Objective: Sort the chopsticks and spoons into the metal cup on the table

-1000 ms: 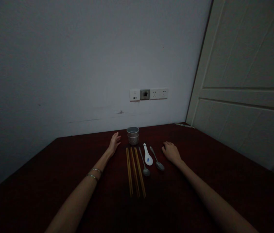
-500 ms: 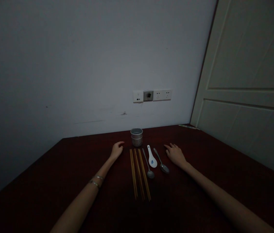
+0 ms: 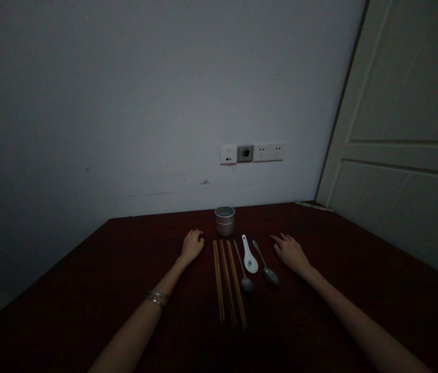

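My left hand (image 3: pixel 193 245) rests palm down on the table, left of the chopsticks (image 3: pixel 228 282) and apart from them. Its fingers look loosely bent, with nothing held. On the other side, my right hand (image 3: pixel 290 253) lies flat with fingers extended, close to a metal spoon (image 3: pixel 268 274) but not touching it. Between the hands the chopsticks lie in three pairs. Beside them are a long-handled metal spoon (image 3: pixel 246 283) and a white soup spoon (image 3: pixel 249 261) with a blue mark. A silvery metal cup (image 3: pixel 224 221) stands upright behind the chopsticks.
The dark red table (image 3: pixel 67 311) meets a pale wall (image 3: pixel 145 103) at the back. Sockets and switches (image 3: pixel 268 152) are set in that wall. A panelled door (image 3: pixel 405 114) rises at the right. A thin strip (image 3: pixel 313 206) lies at the far right table edge.
My left hand has turned more palm down and its fingers have shifted. The whole view has moved slightly, so everything sits further right. The utensils and cup stay in the same arrangement.
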Available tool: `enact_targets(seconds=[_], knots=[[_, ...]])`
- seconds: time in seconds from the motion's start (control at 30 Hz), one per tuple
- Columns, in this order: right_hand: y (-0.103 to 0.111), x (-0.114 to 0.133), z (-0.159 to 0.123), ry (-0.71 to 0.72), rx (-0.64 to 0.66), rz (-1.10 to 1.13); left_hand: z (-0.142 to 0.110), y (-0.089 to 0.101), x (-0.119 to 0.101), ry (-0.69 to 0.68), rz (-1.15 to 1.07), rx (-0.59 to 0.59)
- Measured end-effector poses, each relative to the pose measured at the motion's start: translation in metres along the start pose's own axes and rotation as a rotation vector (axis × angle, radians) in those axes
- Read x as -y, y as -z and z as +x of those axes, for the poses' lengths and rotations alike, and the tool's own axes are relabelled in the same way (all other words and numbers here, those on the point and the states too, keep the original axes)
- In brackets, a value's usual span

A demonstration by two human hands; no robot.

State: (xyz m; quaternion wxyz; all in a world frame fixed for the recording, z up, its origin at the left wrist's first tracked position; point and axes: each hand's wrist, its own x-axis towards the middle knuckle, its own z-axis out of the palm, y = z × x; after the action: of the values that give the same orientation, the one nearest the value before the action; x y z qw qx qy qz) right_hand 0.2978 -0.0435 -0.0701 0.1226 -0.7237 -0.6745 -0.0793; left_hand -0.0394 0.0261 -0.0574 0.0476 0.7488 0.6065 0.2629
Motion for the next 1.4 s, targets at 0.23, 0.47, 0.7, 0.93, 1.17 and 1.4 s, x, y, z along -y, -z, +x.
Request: enact_targets(seconds=[0.23,0.47,0.7,0.93,1.17,1.4], knots=[[0.000,0.001,-0.001,0.009,-0.017,-0.014,-0.004,0.036,-0.023,0.054,0.076,0.090],[0.002,0.001,-0.002,0.005,-0.020,-0.010,-0.012,0.039,-0.053,0.102,-0.051,0.364],[0.001,0.002,-0.001,0.006,-0.025,-0.014,-0.019,0.034,-0.058,0.111,0.036,0.440],[0.003,0.003,-0.002,0.015,-0.026,-0.036,-0.020,0.030,-0.056,0.093,0.127,0.461],[0.005,0.004,-0.004,0.011,-0.023,-0.042,-0.026,0.030,-0.068,0.091,0.233,0.451],[0.004,0.003,-0.003,-0.002,0.000,-0.029,-0.027,0.024,-0.069,0.115,0.201,0.394]])
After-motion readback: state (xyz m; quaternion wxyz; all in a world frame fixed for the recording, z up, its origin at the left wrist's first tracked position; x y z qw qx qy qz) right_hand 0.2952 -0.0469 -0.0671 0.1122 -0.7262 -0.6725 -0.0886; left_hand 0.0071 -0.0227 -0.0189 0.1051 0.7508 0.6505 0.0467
